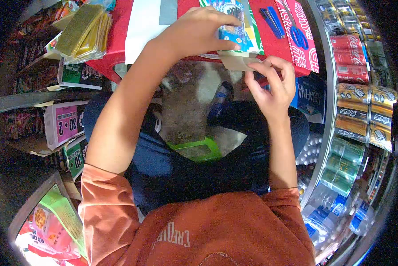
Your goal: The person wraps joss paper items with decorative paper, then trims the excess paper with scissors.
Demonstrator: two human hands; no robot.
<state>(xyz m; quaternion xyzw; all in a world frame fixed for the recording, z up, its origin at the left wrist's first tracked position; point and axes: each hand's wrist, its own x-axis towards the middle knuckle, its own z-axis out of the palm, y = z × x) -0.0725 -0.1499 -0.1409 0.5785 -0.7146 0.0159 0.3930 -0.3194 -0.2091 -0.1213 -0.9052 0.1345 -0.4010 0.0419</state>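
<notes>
My left hand (203,33) reaches over a red-covered table and lies on a blue printed packet (232,33), thumb and forefinger set apart on its surface. Below the packet, a beige, slightly see-through strip (235,61) sticks out past the table's front edge. My right hand (272,84) pinches the right end of this strip between thumb and fingertips. Under the packet lie green-and-white and yellow sheets (254,37), partly covered. To the right are blue-handled scissors (299,39) and slim blue tools (272,23) whose kind I cannot make out.
White paper (143,33) with a grey piece (168,12) lies left on the red table (119,35). Bagged yellowish sheets (86,33) sit at the far left. Shelves of goods stand left; drink cans (352,57) line the right. A green plastic object (201,148) is between my legs.
</notes>
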